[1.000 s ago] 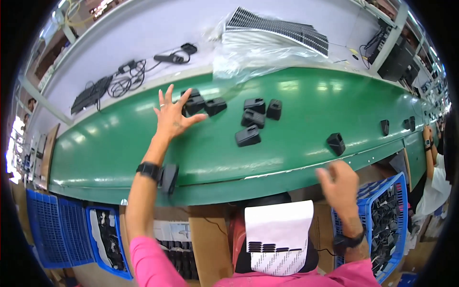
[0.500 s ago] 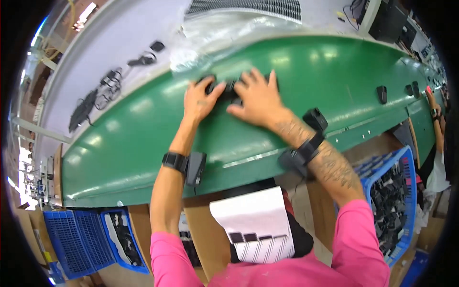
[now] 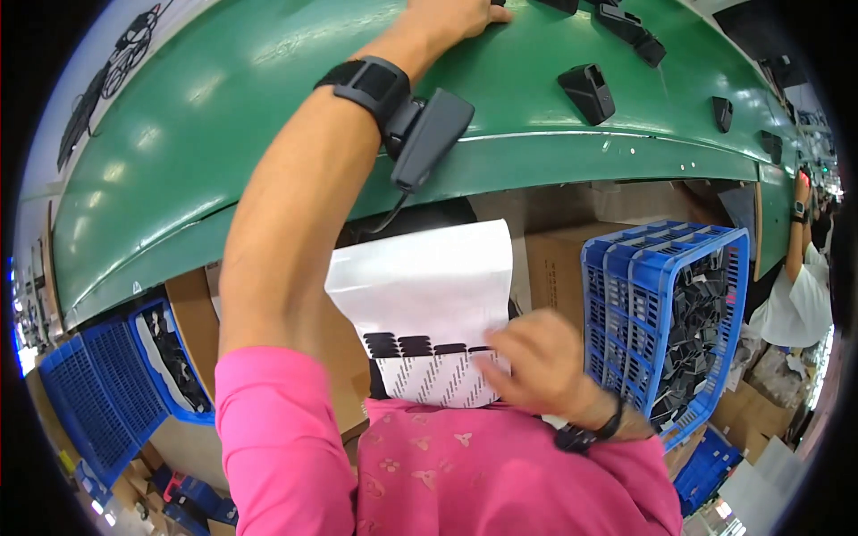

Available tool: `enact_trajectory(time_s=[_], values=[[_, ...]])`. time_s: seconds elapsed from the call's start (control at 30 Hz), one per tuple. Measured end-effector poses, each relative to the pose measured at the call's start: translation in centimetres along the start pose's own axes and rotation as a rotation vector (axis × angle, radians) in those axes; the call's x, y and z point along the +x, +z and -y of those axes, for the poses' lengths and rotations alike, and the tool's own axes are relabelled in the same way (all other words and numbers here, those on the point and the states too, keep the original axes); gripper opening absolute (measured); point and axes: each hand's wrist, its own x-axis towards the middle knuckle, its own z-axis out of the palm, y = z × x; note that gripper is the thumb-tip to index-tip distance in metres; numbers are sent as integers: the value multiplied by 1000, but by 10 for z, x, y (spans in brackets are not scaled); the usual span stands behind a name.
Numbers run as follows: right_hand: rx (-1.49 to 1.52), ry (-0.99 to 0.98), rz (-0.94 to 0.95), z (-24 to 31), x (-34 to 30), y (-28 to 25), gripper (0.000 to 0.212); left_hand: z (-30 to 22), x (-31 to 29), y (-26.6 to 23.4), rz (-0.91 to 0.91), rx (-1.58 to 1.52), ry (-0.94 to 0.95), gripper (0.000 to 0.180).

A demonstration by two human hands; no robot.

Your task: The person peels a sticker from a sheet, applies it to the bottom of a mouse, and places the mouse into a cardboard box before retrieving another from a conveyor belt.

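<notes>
My left hand [image 3: 451,20] reaches over the green work surface [image 3: 295,98] at the top edge of the view. Part of a black piece shows by its fingertip, but most of the fingers lie outside the picture. A black band with a dark box [image 3: 433,138] is strapped to that wrist. Over my lap lies a white sheet of labels [image 3: 429,277] with rows of black stickers [image 3: 413,345]. My right hand [image 3: 541,362], blurred, has its fingers curled in at the sheet's right edge by the end of the stickers; what they pinch cannot be made out.
Several black plastic housings [image 3: 590,94] lie on the green surface to the right. A blue crate [image 3: 626,295] full of black parts stands at lower right. Blue baskets [image 3: 98,393] stand at lower left. A co-worker's arm [image 3: 795,228] shows at far right.
My right hand has left the black pieces on the green surface and come down to the label sheet. The view has tilted downward, and my left hand remains up on the surface.
</notes>
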Motion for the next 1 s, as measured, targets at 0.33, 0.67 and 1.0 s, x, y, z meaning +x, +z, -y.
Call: enact_trajectory(time_s=[0.33, 0.67, 1.0], values=[[58, 216, -129, -1, -38, 48, 46, -71, -158, -129, -80, -1310, -412, 61], [-113, 245, -48, 13, -34, 35, 39, -106, -309, -46, -20, -2119, -708, 65], [16, -17, 105, -15, -44, 20, 24, -99, -309, -39, 99, -2186, -629, 66]])
